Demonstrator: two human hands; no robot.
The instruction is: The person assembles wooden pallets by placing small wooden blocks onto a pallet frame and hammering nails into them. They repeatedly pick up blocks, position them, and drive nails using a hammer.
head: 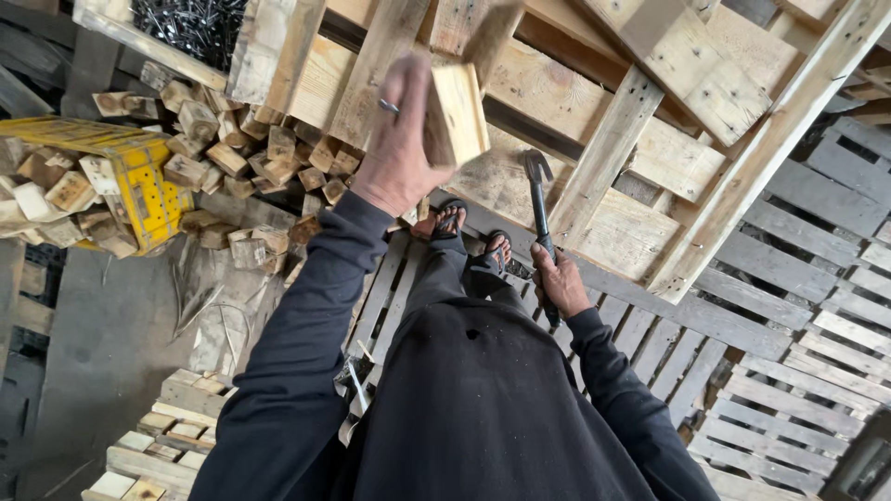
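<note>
Left hand (399,148) clamps wooden block (457,113), raised above tilted pallet (650,130). Right hand (560,281) grips hammer (539,209), head near pallet's lower edge. Block pile (251,158) left of pallet.

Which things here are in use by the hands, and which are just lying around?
In hand:
- wooden block, gripped by the left hand
- hammer, gripped by the right hand
- pallet under the block and hammer head

Lying about:
- heap of wood offcuts
- yellow crate
- grey pallets
- box of nails
</note>
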